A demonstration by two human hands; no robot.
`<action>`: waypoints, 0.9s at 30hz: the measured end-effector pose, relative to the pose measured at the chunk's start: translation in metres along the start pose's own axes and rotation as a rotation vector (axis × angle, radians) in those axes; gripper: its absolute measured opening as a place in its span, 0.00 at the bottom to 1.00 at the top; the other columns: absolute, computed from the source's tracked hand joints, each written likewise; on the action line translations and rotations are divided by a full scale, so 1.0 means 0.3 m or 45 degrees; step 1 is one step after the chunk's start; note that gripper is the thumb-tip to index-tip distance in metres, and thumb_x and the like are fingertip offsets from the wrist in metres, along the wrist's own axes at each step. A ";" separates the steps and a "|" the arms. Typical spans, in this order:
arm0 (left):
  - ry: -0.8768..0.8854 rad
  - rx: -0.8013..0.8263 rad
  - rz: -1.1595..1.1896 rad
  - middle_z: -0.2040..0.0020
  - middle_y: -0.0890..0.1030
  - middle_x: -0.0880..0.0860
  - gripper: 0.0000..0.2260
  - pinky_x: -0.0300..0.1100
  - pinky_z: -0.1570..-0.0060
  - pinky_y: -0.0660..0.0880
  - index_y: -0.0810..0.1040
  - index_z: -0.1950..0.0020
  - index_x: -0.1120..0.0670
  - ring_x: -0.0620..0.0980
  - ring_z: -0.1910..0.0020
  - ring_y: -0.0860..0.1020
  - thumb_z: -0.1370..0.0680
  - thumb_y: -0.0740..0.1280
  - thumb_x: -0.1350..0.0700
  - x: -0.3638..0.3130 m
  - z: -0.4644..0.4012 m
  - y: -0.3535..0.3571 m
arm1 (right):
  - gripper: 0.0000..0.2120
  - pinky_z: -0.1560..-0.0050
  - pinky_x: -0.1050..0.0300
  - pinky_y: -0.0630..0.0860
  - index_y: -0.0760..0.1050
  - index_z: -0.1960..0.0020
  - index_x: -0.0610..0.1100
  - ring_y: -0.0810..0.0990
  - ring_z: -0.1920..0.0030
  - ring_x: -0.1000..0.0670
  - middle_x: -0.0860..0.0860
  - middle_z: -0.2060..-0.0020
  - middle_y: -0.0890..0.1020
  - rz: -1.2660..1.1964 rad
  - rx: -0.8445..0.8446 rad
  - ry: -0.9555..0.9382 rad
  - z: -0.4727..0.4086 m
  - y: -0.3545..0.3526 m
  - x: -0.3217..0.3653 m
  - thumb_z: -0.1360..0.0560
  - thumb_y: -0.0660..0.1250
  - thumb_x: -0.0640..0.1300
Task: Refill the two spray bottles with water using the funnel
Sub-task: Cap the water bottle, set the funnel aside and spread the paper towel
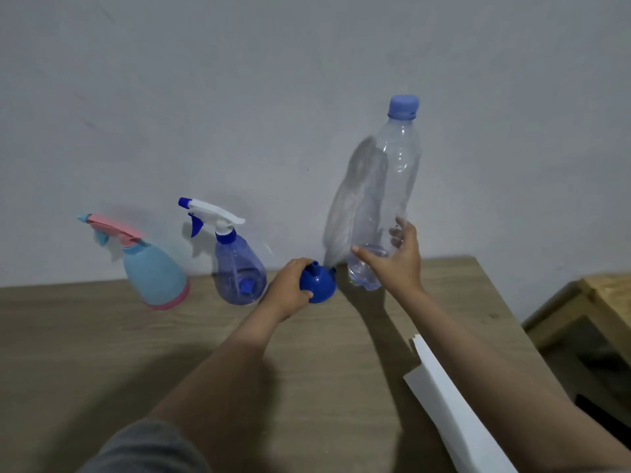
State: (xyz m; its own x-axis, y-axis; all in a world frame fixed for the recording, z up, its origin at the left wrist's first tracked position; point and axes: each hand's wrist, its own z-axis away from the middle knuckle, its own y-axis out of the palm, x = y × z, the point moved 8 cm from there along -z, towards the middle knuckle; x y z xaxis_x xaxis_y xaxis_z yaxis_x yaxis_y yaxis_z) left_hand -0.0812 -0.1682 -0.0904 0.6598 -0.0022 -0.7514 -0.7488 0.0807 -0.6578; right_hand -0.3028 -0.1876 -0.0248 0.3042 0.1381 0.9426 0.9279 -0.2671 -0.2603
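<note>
At the far left of the wooden table (102,353), close to the wall (273,80), stands an opaque light-blue spray bottle (153,271) with a pink trigger head and a pink base band, its nozzle aimed left. Open tabletop runs from it to the left border of the view and forward toward the person. Just to its right, apart from it, stands a translucent blue spray bottle (239,268) with a white-and-blue trigger head screwed on, nozzle also aimed left.

Next comes the left hand (290,288), fingers curled round a blue funnel (317,281) that sits inverted, spout up, wide mouth toward the table, near the back edge. Right beside it the right hand (392,261) grips the lower part of a clear plastic water bottle (386,199), thumb on the near side and fingers wrapped behind; its blue cap (403,106) is on, and its base is just above or touching the table, which I cannot tell.

Under the right forearm lies a white folded sheet (444,404), reaching the near edge. The table's right edge runs diagonally past it, and beyond that sits a lower wooden stand (587,302).
</note>
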 end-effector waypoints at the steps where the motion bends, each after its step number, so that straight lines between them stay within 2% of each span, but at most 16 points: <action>1: -0.016 0.008 0.015 0.36 0.72 0.53 0.27 0.40 0.44 0.69 0.69 0.33 0.54 0.53 0.38 0.73 0.31 0.67 0.68 0.012 -0.007 0.005 | 0.45 0.37 0.54 0.72 0.62 0.30 0.47 0.72 0.37 0.50 0.49 0.38 0.72 0.002 0.000 0.012 -0.001 0.010 -0.005 0.40 0.82 0.48; 4: -0.077 -0.013 0.021 0.36 0.74 0.52 0.29 0.47 0.43 0.74 0.66 0.31 0.49 0.55 0.39 0.74 0.29 0.63 0.68 0.043 -0.012 0.015 | 0.46 0.36 0.55 0.71 0.61 0.29 0.44 0.70 0.36 0.50 0.48 0.36 0.70 0.050 0.012 0.024 0.008 0.036 -0.018 0.40 0.82 0.48; 6: -0.112 -0.037 0.018 0.32 0.72 0.51 0.33 0.51 0.40 0.74 0.61 0.27 0.47 0.56 0.36 0.73 0.29 0.62 0.67 0.052 -0.008 0.029 | 0.49 0.35 0.56 0.70 0.59 0.29 0.42 0.69 0.34 0.49 0.46 0.35 0.68 0.091 0.041 0.040 0.016 0.045 -0.019 0.41 0.82 0.48; 9: -0.174 -0.109 0.079 0.28 0.68 0.52 0.40 0.53 0.37 0.73 0.51 0.23 0.47 0.55 0.33 0.71 0.30 0.63 0.67 0.054 0.009 0.047 | 0.57 0.30 0.48 0.67 0.54 0.26 0.40 0.65 0.30 0.45 0.43 0.31 0.64 0.150 0.069 0.073 0.031 0.029 -0.012 0.44 0.82 0.54; 10: -0.204 -0.164 0.122 0.28 0.67 0.53 0.41 0.53 0.37 0.73 0.50 0.23 0.46 0.55 0.33 0.71 0.31 0.63 0.67 0.051 0.022 0.041 | 0.59 0.28 0.49 0.64 0.51 0.24 0.39 0.62 0.28 0.45 0.42 0.29 0.62 0.164 0.078 0.108 0.048 0.013 -0.002 0.43 0.82 0.53; 12: -0.234 -0.308 0.174 0.28 0.67 0.55 0.40 0.52 0.34 0.70 0.51 0.23 0.50 0.55 0.31 0.69 0.31 0.65 0.66 0.036 0.060 0.035 | 0.55 0.29 0.56 0.62 0.50 0.24 0.39 0.61 0.27 0.47 0.43 0.27 0.61 0.188 0.066 0.150 0.104 -0.052 0.016 0.38 0.81 0.50; 15: -0.091 -0.463 0.137 0.32 0.71 0.56 0.32 0.50 0.34 0.69 0.62 0.26 0.55 0.56 0.35 0.71 0.31 0.65 0.62 -0.062 0.168 0.060 | 0.40 0.37 0.62 0.64 0.63 0.28 0.40 0.70 0.33 0.49 0.46 0.34 0.72 0.276 0.020 0.105 0.238 -0.213 0.046 0.34 0.78 0.47; 18: 0.072 -0.344 0.089 0.35 0.73 0.52 0.27 0.45 0.36 0.70 0.69 0.31 0.54 0.53 0.38 0.74 0.29 0.67 0.57 -0.201 0.288 0.171 | 0.24 0.38 0.55 0.70 0.75 0.38 0.43 0.75 0.39 0.48 0.49 0.43 0.79 0.416 -0.011 0.089 0.397 -0.398 0.022 0.31 0.75 0.45; 21: 0.308 -0.090 0.012 0.38 0.74 0.45 0.23 0.50 0.40 0.74 0.71 0.35 0.47 0.49 0.40 0.75 0.30 0.64 0.49 -0.338 0.364 0.316 | 0.16 0.44 0.49 0.75 0.79 0.44 0.46 0.77 0.44 0.46 0.52 0.48 0.81 0.575 -0.023 0.136 0.547 -0.545 -0.054 0.30 0.74 0.47; 23: 0.456 0.060 -0.045 0.38 0.75 0.43 0.21 0.49 0.41 0.74 0.73 0.35 0.45 0.47 0.39 0.73 0.29 0.64 0.49 -0.420 0.397 0.400 | 0.14 0.47 0.48 0.75 0.80 0.46 0.46 0.77 0.46 0.45 0.51 0.50 0.82 0.745 -0.001 0.144 0.625 -0.603 -0.113 0.30 0.74 0.48; 27: 0.582 0.238 -0.270 0.34 0.74 0.43 0.20 0.49 0.38 0.70 0.73 0.33 0.44 0.47 0.36 0.70 0.25 0.67 0.51 -0.533 0.425 0.513 | 0.17 0.47 0.48 0.72 0.80 0.43 0.46 0.74 0.45 0.42 0.49 0.48 0.80 1.015 0.033 0.238 0.724 -0.673 -0.219 0.29 0.71 0.51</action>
State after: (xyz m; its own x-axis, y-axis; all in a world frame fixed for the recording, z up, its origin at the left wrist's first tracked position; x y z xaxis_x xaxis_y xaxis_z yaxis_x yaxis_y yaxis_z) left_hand -0.2940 -0.0282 -0.0651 0.6695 -0.4684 -0.5765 -0.5508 0.2076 -0.8084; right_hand -0.4633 0.0645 -0.0796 0.8359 -0.2457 0.4909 0.4533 -0.1955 -0.8697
